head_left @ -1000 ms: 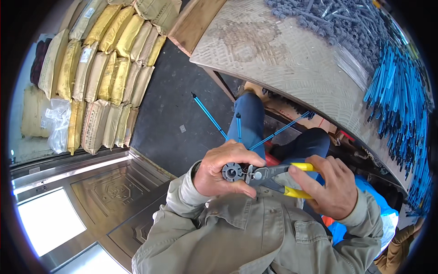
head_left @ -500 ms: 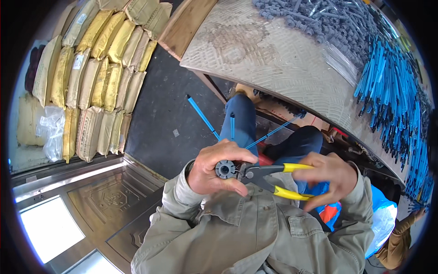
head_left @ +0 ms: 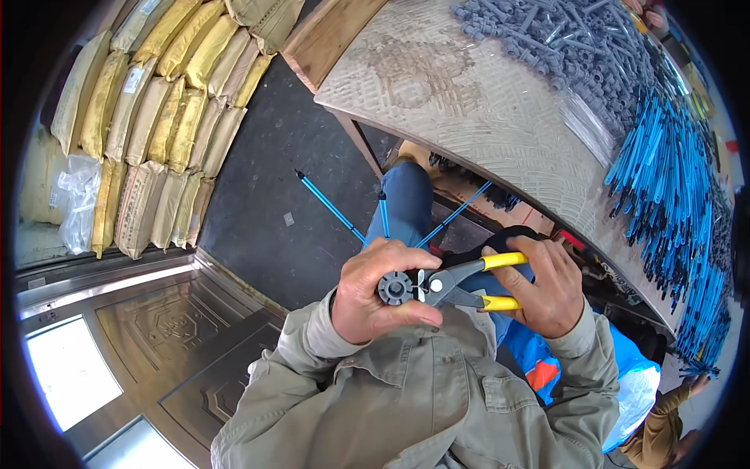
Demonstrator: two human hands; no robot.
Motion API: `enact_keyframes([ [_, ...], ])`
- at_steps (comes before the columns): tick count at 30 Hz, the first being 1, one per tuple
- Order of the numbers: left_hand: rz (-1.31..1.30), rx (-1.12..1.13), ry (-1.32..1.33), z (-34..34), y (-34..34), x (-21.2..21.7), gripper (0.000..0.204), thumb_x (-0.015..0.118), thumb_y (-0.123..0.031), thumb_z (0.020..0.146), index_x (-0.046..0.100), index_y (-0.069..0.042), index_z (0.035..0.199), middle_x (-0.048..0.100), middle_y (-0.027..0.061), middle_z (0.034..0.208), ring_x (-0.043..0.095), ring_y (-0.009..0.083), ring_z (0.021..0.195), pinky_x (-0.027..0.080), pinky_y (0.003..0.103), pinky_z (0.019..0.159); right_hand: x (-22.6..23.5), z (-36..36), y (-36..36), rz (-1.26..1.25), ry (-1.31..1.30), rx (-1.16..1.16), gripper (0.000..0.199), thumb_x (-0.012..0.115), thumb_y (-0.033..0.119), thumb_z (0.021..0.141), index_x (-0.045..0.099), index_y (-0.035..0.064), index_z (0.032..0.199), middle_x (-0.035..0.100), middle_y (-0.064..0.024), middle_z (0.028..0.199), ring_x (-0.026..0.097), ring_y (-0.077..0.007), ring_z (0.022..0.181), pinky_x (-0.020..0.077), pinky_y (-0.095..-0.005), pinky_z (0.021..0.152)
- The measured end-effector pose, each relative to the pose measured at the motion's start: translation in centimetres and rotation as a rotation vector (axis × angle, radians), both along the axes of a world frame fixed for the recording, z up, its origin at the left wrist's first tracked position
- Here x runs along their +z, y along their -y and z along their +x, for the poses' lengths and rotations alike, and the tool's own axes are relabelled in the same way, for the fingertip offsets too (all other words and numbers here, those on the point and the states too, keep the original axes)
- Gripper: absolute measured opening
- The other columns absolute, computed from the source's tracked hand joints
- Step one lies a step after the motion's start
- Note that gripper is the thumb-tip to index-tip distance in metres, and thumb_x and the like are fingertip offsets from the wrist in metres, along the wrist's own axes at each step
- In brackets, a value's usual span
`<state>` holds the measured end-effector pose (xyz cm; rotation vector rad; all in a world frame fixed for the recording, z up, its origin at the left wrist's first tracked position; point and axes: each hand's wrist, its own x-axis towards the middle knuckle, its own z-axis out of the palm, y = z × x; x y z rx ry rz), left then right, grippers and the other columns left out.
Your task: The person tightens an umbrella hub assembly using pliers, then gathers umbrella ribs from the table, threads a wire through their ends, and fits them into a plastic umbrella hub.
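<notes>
Pliers point(head_left: 461, 283) on grey hub point(head_left: 395, 288) — both gripped

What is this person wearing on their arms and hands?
Both arms are in long sleeves of a khaki-olive work jacket, loose and creased, with plain cuffs ending at the wrists. The left hand and right hand are bare: no gloves, and no watch or ring that shows.
</notes>
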<state>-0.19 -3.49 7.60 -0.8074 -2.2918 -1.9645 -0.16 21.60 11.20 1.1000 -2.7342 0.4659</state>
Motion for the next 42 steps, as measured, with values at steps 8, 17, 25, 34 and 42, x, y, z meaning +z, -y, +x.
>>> enact_keyframes([
  [8, 0.022, 0.053, -0.029, 0.3, 0.2, -0.5, 0.069, 0.081, -0.039, 0.057, 0.057, 0.003, 0.107, 0.064, 0.0120, 0.089, 0.058, 0.0175, 0.073, 0.044, 0.029, 0.067, -3.3, -0.7, -0.2, -0.035, -0.008, 0.097, 0.019, 0.068, 0.018, 0.071, 0.062, 0.0064, 0.085, 0.052, -0.0127, 0.085, 0.052, -0.0230, 0.064, 0.0417, -0.0318, 0.055],
  [17, 0.481, 0.119, 0.043, 0.6, -1.0, -0.8, 0.090, 0.085, -0.030, 0.060, 0.037, 0.006, 0.126, 0.060, 0.0151, 0.093, 0.059, 0.0200, 0.087, 0.048, 0.032, 0.076, -9.4, 0.7, 9.2, -1.067, 0.654, -0.095, 0.018, 0.066, 0.000, 0.075, 0.062, -0.0014, 0.093, 0.057, -0.0121, 0.084, 0.060, -0.0245, 0.073, 0.0473, -0.0298, 0.063],
  [25, 0.048, 0.203, 0.048, 2.5, 0.6, -1.9, 0.038, 0.069, 0.009, 0.067, 0.055, 0.001, 0.101, 0.062, 0.0122, 0.088, 0.061, 0.0203, 0.081, 0.048, 0.032, 0.076, -9.4, 1.5, 8.7, -1.119, 0.565, -0.043, 0.017, 0.065, 0.002, 0.078, 0.063, -0.0022, 0.095, 0.060, -0.0140, 0.099, 0.061, -0.0255, 0.080, 0.0481, -0.0283, 0.069],
  [34, 0.090, 0.206, 0.072, 2.5, 0.7, -2.3, 0.028, 0.067, 0.010, 0.063, 0.055, 0.000, 0.085, 0.060, 0.0108, 0.081, 0.061, 0.0216, 0.077, 0.048, 0.032, 0.072, -4.4, -1.8, 2.6, -0.025, -0.812, -0.172, 0.041, 0.073, 0.023, 0.075, 0.060, 0.0158, 0.113, 0.047, -0.0009, 0.121, 0.049, -0.0174, 0.109, 0.0318, -0.0485, 0.100],
  [42, 0.101, 0.149, 0.057, 2.0, 0.3, -1.8, 0.028, 0.064, 0.010, 0.061, 0.053, 0.000, 0.084, 0.059, 0.0098, 0.079, 0.061, 0.0218, 0.075, 0.048, 0.033, 0.070, -3.7, -3.1, 2.4, 0.178, -1.072, -0.171, 0.048, 0.064, 0.040, 0.080, 0.051, 0.0174, 0.121, 0.035, 0.0048, 0.125, 0.037, -0.0149, 0.121, 0.0200, -0.0531, 0.107],
])
